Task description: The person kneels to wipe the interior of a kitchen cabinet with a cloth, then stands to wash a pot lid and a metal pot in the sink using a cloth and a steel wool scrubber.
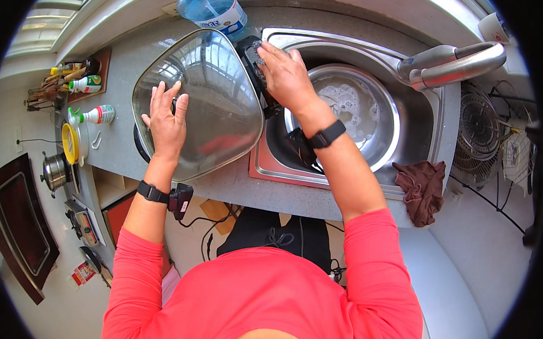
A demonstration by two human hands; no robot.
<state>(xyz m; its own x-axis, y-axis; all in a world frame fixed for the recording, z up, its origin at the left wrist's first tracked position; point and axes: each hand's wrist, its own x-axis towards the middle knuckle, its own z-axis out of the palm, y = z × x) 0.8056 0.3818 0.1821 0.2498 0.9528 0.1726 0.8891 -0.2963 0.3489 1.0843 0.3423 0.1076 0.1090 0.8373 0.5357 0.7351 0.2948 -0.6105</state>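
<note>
A large, rounded-square glass lid point(210, 117) with a metal rim lies on the grey countertop, over a dark item. My left hand point(168, 115) rests near the lid's centre around its small dark knob, mostly hidden by the fingers. On the right, my right hand point(282, 74) presses a foamy scrubber point(256, 55) against a black object point(247, 48) beside the lid, at the sink's left rim; whether my fingers grip the scrubber I cannot tell. Close to my right wrist, a steel basin point(384, 95) with sudsy water sits in the steel sink point(419, 117).
A blue-topped detergent bottle point(219, 17) stands behind the lid. The metal faucet point(458, 64) reaches over the sink's right corner. A brown cloth point(420, 189) hangs at the counter's front edge. A spray bottle point(96, 115) and a yellow-rimmed container point(70, 143) are at left.
</note>
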